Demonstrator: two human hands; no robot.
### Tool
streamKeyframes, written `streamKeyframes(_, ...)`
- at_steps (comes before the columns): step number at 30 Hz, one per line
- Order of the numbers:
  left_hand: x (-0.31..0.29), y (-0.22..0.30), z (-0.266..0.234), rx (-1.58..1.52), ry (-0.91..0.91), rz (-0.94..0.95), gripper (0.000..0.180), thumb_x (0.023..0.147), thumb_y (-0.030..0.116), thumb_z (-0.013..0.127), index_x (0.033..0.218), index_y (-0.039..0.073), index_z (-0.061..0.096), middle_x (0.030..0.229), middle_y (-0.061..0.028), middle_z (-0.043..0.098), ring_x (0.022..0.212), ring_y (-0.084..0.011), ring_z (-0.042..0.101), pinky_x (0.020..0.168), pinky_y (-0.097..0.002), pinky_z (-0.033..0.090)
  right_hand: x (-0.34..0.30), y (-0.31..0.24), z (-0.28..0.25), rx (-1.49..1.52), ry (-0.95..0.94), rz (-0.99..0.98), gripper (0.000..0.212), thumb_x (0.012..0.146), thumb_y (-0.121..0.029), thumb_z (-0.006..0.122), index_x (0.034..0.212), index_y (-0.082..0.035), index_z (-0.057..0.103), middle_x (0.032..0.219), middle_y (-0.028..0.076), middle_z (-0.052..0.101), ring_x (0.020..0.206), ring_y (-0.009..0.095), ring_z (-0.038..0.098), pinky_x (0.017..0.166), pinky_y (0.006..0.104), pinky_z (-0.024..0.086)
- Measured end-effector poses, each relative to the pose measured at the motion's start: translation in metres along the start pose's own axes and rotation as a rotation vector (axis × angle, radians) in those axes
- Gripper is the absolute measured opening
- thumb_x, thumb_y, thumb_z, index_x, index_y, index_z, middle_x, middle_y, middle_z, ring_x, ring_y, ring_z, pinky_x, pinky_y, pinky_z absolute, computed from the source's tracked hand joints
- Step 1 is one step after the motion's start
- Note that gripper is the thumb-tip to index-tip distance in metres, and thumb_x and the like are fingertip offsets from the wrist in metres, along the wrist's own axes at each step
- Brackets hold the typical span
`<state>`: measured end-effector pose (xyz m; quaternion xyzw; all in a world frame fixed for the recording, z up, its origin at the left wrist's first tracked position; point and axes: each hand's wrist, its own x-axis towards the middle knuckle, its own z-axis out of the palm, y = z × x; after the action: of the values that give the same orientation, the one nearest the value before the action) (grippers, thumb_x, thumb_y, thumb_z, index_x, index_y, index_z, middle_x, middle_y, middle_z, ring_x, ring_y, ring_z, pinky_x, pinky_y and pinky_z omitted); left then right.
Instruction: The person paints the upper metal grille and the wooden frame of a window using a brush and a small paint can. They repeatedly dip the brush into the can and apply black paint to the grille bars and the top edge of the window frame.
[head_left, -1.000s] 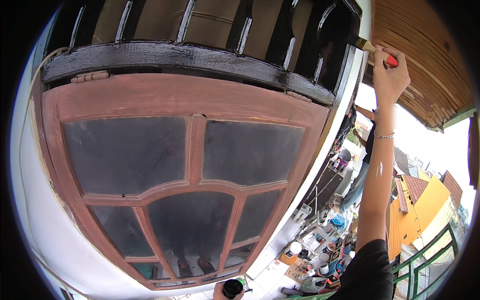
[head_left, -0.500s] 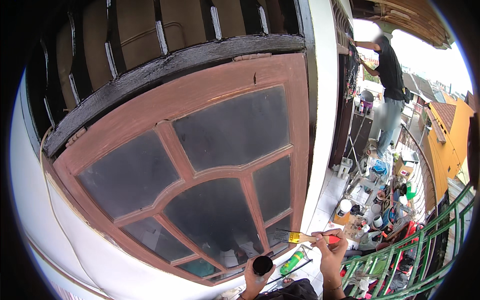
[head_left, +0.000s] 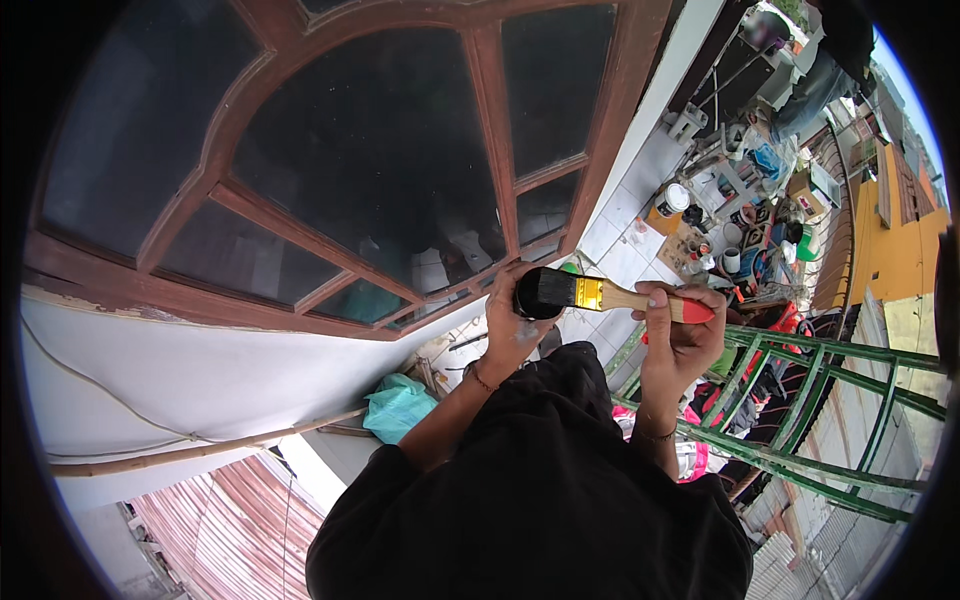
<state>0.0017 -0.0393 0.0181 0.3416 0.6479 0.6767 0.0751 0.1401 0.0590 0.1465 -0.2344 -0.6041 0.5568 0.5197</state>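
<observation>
Holding a cup (head_left: 532,308) in the left hand (head_left: 508,330), a paintbrush (head_left: 625,297) in the right hand (head_left: 682,350), bristles (head_left: 558,289) over the cup. Facing a paned frame (head_left: 482,130) beyond the hands, with a pail (head_left: 673,200) ahead-right, a railing (head_left: 830,347) right, a bag (head_left: 398,405) nearer left.

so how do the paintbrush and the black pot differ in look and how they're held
The paintbrush is long and slim, while the black pot looks round. The paintbrush shows yellow, bare wood and red; the black pot shows only black. The right hand holds the paintbrush, the left hand the black pot. Shared: both are hand-held, and the bristles look dark too.
</observation>
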Motion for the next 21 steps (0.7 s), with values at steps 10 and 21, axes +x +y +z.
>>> streamKeyframes(10, -0.004, 0.006, -0.024, 0.213, 0.017, 0.069, 0.064, 0.064, -0.002, 0.088, 0.120, 0.004, 0.059, 0.118, -0.0146, 0.064, 0.109, -0.0291, 0.066, 0.094, -0.0361, 0.053, -0.002, 0.016, 0.028, -0.488, -0.340, -0.162, 0.025, 0.090, -0.002, 0.079, 0.103, 0.000, 0.058, 0.090, 0.012, 0.078, 0.078, 0.011, 0.072, 0.069, 0.0231, 0.055)
streamKeyframes(21, -0.003, 0.002, -0.027, 0.235, 0.115, 0.073, 0.060, 0.068, 0.002, 0.089, 0.119, 0.004, 0.059, 0.117, -0.0153, 0.065, 0.107, -0.0300, 0.067, 0.091, -0.0369, 0.054, 0.003, 0.030, 0.051, -0.507, -0.450, -0.260, 0.023, 0.088, -0.006, 0.081, 0.101, -0.002, 0.063, 0.085, 0.012, 0.074, 0.074, 0.023, 0.076, 0.064, 0.0312, 0.057)
